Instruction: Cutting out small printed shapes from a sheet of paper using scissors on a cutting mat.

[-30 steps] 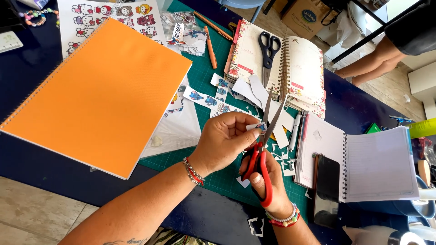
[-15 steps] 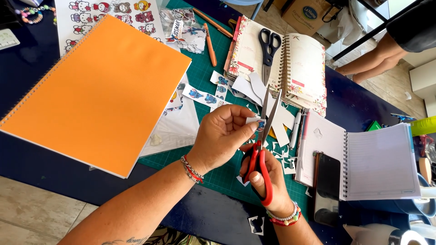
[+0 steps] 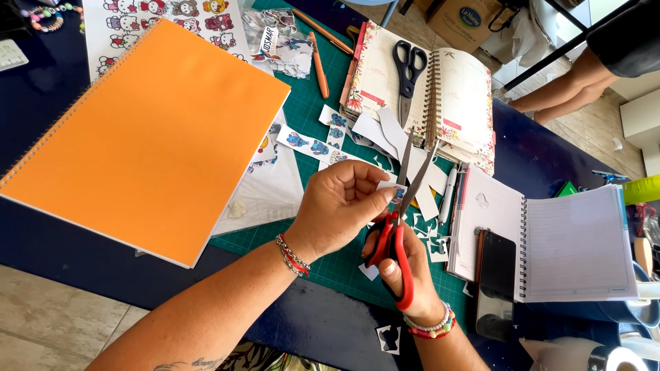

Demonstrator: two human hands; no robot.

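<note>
Sticker cutout (image 3: 392, 190) sits at table centre, pinched in left hand (image 3: 340, 209) fingertips between the open blades of red-handled scissors (image 3: 397, 237), right hand (image 3: 405, 275) gripping them at 5 o'clock, steadying the trim above green cutting mat (image 3: 323, 124).

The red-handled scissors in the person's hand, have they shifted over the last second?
No. The red-handled scissors sit at the same spot, blades up toward the open spiral planner; the blades seem slightly more open.
</note>
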